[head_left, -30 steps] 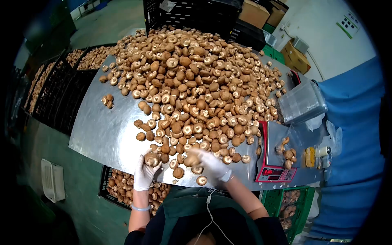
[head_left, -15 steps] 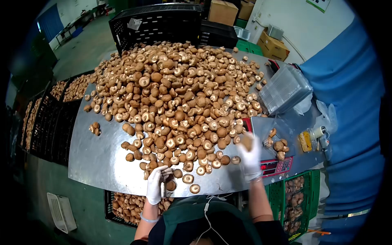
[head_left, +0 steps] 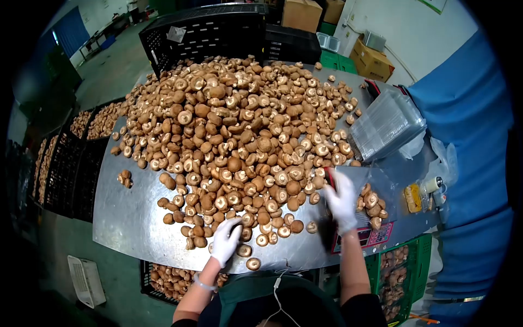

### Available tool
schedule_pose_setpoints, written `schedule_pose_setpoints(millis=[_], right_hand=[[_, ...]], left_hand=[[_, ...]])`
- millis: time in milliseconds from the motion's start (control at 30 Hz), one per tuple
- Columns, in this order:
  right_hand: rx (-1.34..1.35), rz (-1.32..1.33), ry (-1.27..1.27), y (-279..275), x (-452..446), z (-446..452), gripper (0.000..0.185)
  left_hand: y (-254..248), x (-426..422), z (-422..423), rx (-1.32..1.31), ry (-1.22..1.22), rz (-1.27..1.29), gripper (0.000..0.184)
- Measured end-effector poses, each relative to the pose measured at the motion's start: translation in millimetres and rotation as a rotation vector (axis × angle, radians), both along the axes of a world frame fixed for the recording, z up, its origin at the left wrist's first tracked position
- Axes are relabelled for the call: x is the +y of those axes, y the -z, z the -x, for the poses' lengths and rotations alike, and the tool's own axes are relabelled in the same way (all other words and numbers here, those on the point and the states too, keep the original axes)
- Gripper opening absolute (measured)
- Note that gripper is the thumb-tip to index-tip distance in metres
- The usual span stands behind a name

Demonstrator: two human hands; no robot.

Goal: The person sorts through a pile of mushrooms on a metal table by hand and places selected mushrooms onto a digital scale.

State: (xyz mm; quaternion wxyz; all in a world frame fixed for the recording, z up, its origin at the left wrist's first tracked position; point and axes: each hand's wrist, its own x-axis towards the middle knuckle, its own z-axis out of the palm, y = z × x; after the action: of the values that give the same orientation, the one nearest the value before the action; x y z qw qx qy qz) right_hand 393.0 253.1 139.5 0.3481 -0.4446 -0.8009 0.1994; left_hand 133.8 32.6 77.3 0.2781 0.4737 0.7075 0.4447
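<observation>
A large heap of brown mushrooms [head_left: 234,136] covers much of the metal table [head_left: 131,218]. My left hand [head_left: 225,240], in a white glove, is at the near edge of the heap, its fingers curled against mushrooms; whether it grips one is unclear. My right hand [head_left: 342,200], gloved too, is slightly blurred beside the scale [head_left: 362,236], with thumb and fingers apart and nothing visible between them. Several mushrooms [head_left: 372,205] lie in a clear tray on the scale, just right of that hand. Loose mushrooms [head_left: 253,264] lie near the table's front edge.
Clear plastic trays [head_left: 388,126] are stacked at the right. Beyond the heap stands a black crate [head_left: 207,38]. A yellow item [head_left: 412,198] and a small bottle [head_left: 433,184] lie right of the scale. Crates of mushrooms [head_left: 393,278] sit below the table.
The mushroom in my right hand is gone from it, and more mushrooms lie in the tray on the scale. My left hand has moved right and up, toward the loose mushrooms.
</observation>
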Motion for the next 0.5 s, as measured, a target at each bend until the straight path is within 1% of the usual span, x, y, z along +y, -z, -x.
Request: schedule_pose_setpoints(millis=[67, 133, 167, 233, 267, 333, 367, 400, 467, 500], right_hand=[[-0.156, -0.069, -0.201, 32.4, 19.8, 43.1, 0.047], [-0.335, -0.126, -0.185, 69.3, 36.2, 77.8, 0.047], [-0.414, -0.133, -0.186, 87.9, 41.8, 91.0, 0.048], [-0.593, -0.146, -0.188, 96.5, 32.6, 109.9, 0.049], [-0.585, -0.220, -0.185, 95.6, 23.3, 113.3, 0.048], [-0.563, -0.287, -0.236, 97.2, 7.3, 106.3, 0.043], [-0.504, -0.215, -0.294, 97.3, -1.0, 99.6, 0.039], [-0.503, -0.121, -0.325, 105.1, -8.5, 88.9, 0.039], [-0.344, 0.070, -0.378, 121.7, -29.6, 68.5, 0.041], [-0.394, -0.029, -0.382, 117.5, -40.7, 65.1, 0.043]], left_hand=[[-2.3, 35.7, -10.6, 0.223, 0.116, -0.107, 0.031], [4.1, 72.8, -13.9, 0.556, 0.224, -0.082, 0.041], [7.9, 90.6, -13.1, 0.666, 0.212, -0.021, 0.046], [16.3, 117.3, -5.4, 0.839, 0.160, 0.101, 0.054], [16.7, 123.7, 0.1, 0.900, 0.119, 0.136, 0.054], [32.6, 122.9, 12.6, 0.912, 0.097, 0.183, 0.053], [39.4, 116.6, 15.1, 0.899, 0.094, 0.147, 0.052], [40.5, 108.7, 15.3, 0.932, 0.080, 0.064, 0.048], [36.3, 89.1, 16.1, 0.913, 0.095, -0.009, 0.042], [31.5, 81.0, 17.3, 0.894, 0.071, -0.053, 0.038]])
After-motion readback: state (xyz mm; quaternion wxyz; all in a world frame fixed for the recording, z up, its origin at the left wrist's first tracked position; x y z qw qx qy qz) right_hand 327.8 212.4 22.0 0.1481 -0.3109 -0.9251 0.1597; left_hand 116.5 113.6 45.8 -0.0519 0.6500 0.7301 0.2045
